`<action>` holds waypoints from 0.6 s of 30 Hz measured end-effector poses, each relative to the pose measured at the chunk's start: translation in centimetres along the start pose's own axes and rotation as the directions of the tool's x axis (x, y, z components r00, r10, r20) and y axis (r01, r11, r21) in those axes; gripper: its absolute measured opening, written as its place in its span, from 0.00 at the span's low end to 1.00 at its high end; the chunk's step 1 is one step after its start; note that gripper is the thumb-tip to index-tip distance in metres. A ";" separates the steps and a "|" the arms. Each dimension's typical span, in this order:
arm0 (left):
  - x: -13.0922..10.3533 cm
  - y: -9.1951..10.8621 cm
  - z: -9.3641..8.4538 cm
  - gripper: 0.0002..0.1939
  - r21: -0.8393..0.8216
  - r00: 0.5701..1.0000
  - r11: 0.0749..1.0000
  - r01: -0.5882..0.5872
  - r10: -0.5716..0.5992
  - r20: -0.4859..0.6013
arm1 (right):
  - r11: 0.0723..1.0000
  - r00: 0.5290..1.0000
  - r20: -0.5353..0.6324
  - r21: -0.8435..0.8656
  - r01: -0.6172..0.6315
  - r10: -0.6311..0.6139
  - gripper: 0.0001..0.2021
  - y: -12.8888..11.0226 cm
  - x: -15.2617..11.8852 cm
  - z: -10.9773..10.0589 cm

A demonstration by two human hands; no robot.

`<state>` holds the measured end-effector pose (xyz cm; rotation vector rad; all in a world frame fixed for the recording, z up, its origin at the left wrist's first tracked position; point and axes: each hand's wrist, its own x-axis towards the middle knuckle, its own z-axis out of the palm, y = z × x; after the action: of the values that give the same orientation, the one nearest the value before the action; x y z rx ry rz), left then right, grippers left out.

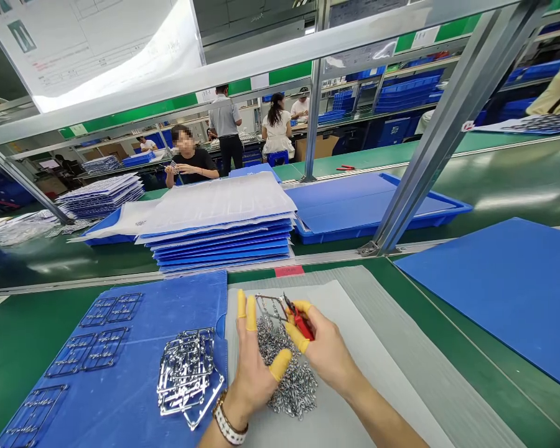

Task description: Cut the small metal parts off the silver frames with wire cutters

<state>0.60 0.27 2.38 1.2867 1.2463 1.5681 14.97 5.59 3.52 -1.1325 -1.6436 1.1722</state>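
My left hand [256,367], with yellow finger cots and a bracelet at the wrist, has its fingers spread and stretched out. My right hand [329,348], also in yellow finger cots, grips red-handled nippers [302,322]. At the tips of the nippers is a small rectangular sprue frame [271,307] with shiny parts; what holds it up I cannot tell. Beneath both hands lies a heap of small silvery metallic-looking pieces [295,392] on a pale sheet [350,348]. Left of my left hand, a pile of shiny sprue frames [186,373] rests on a blue board [137,398].
More frames [84,354] lie at the board's left side. Behind stands a tall stack of blue and white sheets [219,218], beside a blue tray [336,233]. A metal post [434,143] rises at right, near another blue sheet [504,292]. A person [191,162] sits opposite.
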 end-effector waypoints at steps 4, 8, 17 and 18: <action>0.7 -1.3 0.4 0.31 -0.610 0.926 0.714 0.345 -0.365 0.097 | 0.909 0.949 0.051 -0.277 0.312 -0.311 0.16 0.5 -1.3 2.3; 1.6 -2.4 1.0 0.29 -0.788 0.859 0.422 0.447 -0.448 0.247 | 0.809 0.909 0.169 -0.416 0.416 -0.381 0.17 1.0 -2.5 4.9; 2.0 -2.4 0.1 0.27 -0.844 0.820 0.337 0.418 -0.540 0.191 | 0.582 0.944 0.204 -0.747 0.321 -0.258 0.14 -0.1 -1.3 1.6; 1.9 -2.5 0.1 0.26 -0.844 0.817 0.339 0.416 -0.547 0.183 | 0.548 0.947 0.212 -0.775 0.314 -0.243 0.15 0.0 -1.0 1.7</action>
<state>0.21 2.75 0.46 0.0940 0.5959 1.4757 13.70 4.19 3.02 -1.2641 -2.4216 0.1973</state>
